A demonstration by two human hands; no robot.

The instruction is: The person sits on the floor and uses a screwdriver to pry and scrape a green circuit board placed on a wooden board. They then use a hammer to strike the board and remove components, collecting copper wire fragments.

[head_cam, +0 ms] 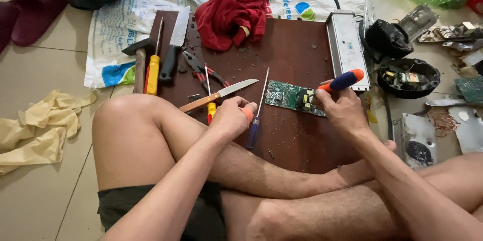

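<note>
A green circuit board lies on a dark brown wooden board. My right hand grips a screwdriver with an orange and blue handle, its tip at the circuit board's right end. My left hand closes around an orange handle at the board's front, right beside a blue-handled screwdriver and a wooden-handled knife. My crossed bare legs fill the foreground.
Red-handled pliers, a black-handled knife, a yellow screwdriver and a hammer lie at the board's left. A red cloth sits at the back, a metal casing at the right. Dismantled parts litter the floor.
</note>
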